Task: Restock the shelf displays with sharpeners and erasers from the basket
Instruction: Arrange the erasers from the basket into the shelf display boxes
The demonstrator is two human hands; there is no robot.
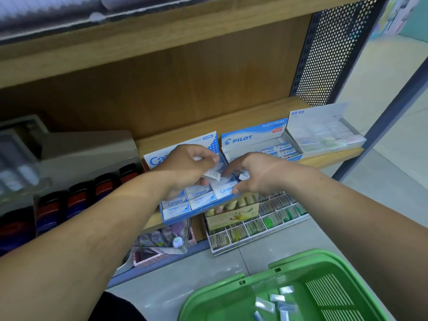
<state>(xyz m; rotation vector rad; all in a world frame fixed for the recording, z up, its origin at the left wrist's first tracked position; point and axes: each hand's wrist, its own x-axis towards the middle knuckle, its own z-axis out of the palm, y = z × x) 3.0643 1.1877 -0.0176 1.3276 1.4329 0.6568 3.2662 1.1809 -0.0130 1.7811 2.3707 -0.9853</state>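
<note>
Wood-grain shelf [254, 117] and a green basket [231, 302] on the floor frame a restocking job in a stationery aisle. Over the blue Campus display box [176, 218], at the shelf's front edge, the left hand [185, 165] pinches a white eraser [212, 176] just above the back row, while the right hand [257, 174] curls around a second eraser [244, 176] beside it. Several wrapped pieces [275, 300] wait in the basket. Done well, the eraser should probably go in flat, label up and squared with its neighbours, the other hand steadying the light cardboard box.
</note>
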